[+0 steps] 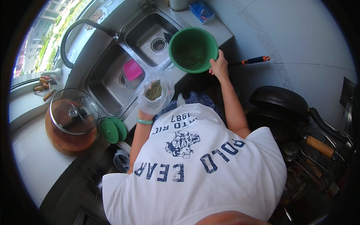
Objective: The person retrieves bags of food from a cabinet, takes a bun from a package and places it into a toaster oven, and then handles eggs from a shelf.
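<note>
My left hand (145, 114), with a pale green bangle (144, 121) on its wrist, holds up a clear plastic bag (166, 91). Small green beans (154, 90), which look like mung beans, show through the bag's mouth. The bag covers most of that hand's fingers. At the counter's front edge, my right hand (219, 67) grips the rim of a green plastic basin (175, 46). The basin is tilted towards me. A few small bits show on its dim bottom, too unclear to name.
A double steel sink (98, 92) holds a pink-lidded plastic box (132, 70). Over it arches a faucet (65, 36). Left are a glass lid (60, 104) on a round wooden board (70, 144) and green lids (109, 130). A black wok (278, 99) stands right.
</note>
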Available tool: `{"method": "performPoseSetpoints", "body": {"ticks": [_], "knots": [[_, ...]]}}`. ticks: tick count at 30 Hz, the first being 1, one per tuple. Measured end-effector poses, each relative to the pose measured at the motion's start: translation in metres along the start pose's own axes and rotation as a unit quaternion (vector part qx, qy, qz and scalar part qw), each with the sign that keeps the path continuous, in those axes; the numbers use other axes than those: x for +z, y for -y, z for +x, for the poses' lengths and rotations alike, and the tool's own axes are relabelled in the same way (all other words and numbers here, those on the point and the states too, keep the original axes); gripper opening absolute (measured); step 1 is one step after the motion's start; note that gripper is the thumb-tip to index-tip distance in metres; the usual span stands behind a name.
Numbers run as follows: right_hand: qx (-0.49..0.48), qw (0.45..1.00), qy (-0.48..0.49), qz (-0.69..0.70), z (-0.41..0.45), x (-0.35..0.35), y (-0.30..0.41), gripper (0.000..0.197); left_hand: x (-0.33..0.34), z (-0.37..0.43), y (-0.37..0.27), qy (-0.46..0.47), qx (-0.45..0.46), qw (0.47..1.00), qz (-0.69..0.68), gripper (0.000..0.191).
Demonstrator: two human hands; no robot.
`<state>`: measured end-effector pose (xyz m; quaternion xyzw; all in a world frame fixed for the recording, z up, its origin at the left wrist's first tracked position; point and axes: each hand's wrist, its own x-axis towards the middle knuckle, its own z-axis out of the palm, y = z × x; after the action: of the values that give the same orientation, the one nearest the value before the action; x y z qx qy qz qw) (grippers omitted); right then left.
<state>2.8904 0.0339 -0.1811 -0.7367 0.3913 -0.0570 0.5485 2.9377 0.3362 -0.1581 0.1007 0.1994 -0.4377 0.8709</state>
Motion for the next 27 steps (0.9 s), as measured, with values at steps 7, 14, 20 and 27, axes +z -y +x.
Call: {"method": "performPoseSetpoints", "body": {"ticks": [7, 14, 20, 27], "knots": [[-0.022, 1.0, 0.017, 0.006, 0.004, -0.006, -0.001, 0.051, 0.018, -0.004, 0.009, 0.002, -0.015, 1.0, -0.009, 0.04], [-0.015, 1.0, 0.007, -0.001, 0.009, -0.009, -0.011, 0.051, 0.006, -0.003, 0.011, -0.048, 0.005, 0.999, 0.005, 0.05], [-0.01, 0.995, -0.015, -0.094, -0.008, -0.016, 0.0, 0.049, 0.015, -0.007, 0.017, -0.06, -0.023, 0.997, -0.04, 0.044], [-0.147, 0.954, -0.083, -0.248, -0.065, -0.012, 0.027, 0.027, 0.016, -0.005, 0.019, -0.021, -0.022, 0.999, -0.038, 0.065]]}}
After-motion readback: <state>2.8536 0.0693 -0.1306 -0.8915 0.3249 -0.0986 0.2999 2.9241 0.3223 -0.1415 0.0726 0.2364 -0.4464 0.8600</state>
